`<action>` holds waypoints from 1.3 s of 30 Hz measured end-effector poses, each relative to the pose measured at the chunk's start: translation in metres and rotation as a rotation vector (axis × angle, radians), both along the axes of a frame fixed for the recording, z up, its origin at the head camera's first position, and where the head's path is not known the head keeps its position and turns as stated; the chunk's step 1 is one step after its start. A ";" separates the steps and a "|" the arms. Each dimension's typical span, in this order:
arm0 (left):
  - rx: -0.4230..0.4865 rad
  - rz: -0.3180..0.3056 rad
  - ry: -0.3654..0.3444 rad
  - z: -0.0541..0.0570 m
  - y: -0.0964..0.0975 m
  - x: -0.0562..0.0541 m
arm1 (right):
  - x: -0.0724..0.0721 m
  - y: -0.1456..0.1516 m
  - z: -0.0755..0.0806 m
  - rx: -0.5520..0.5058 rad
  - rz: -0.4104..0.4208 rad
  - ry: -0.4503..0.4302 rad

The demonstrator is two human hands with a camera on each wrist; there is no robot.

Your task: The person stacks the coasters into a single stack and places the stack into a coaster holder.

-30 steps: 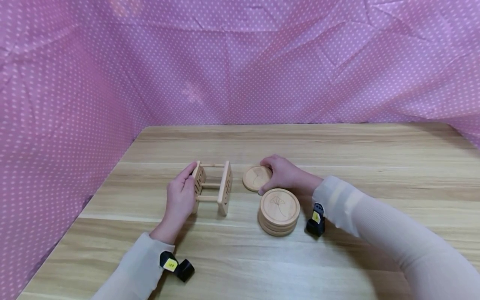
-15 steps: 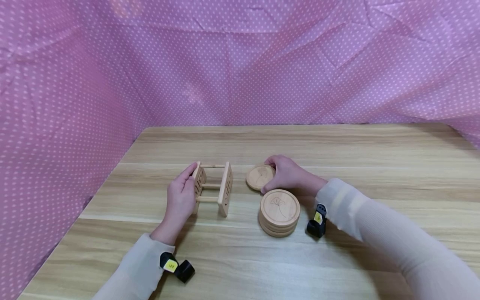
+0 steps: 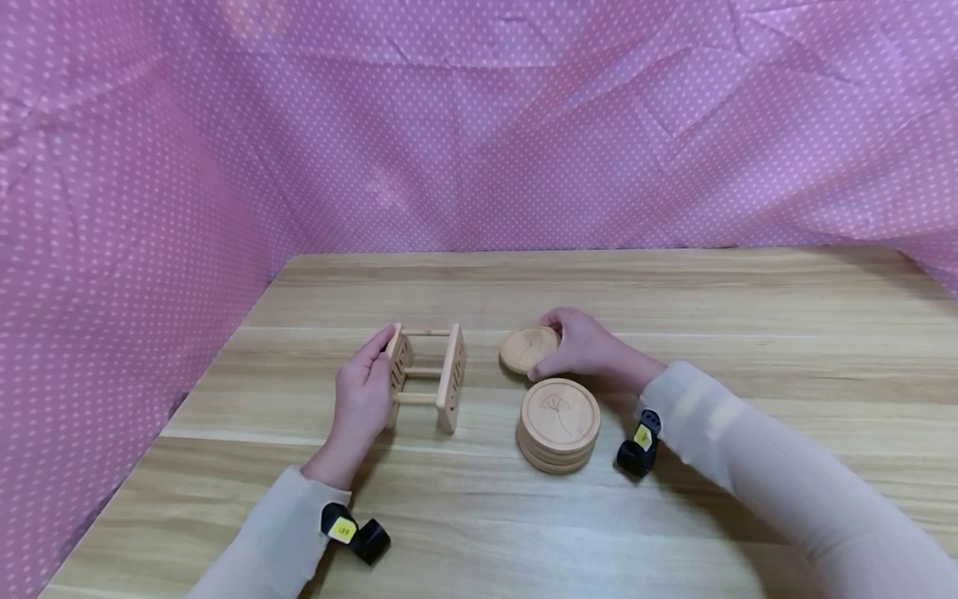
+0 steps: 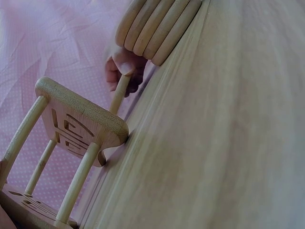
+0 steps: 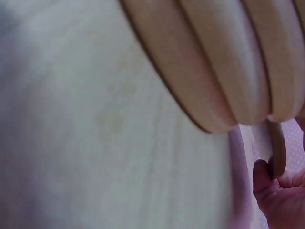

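My left hand [image 3: 362,391] grips the near-left side panel of a wooden coaster rack [image 3: 451,378], fingers wrapped over it. Two cut-out panels joined by round rods form this rack [image 4: 83,114], and no coaster sits between them. To its right, my right hand [image 3: 587,351] pinches a round wooden coaster [image 3: 527,349] by its right edge, thumb nearest me. That coaster [image 4: 120,93] appears edge-on and tilted in the left wrist view. Just in front of the right hand stands a stack of coasters [image 3: 560,420], the top one engraved with a ginkgo leaf.
A wood-grain table [image 3: 711,308] carries everything. Pink polka-dot cloth [image 3: 479,125] hangs behind the table and along its left side. Black wrist cameras [image 3: 355,532] are strapped over both pale sleeves. The stack [image 5: 214,57] fills the top of the right wrist view.
The right hand has drawn the pinched coaster a little to the right, and slightly up in the view. Left hand, rack and stack stay nearly in place.
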State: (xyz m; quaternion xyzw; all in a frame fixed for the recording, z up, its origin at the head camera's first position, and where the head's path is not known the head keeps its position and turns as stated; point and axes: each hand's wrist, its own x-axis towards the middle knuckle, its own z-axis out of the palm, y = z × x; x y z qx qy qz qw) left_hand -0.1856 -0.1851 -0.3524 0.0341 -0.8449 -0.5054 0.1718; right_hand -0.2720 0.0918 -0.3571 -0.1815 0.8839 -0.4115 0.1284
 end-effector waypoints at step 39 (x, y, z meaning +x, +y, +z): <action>0.000 0.004 0.003 -0.003 0.000 0.001 | 0.027 0.029 0.025 -0.341 -0.035 -0.014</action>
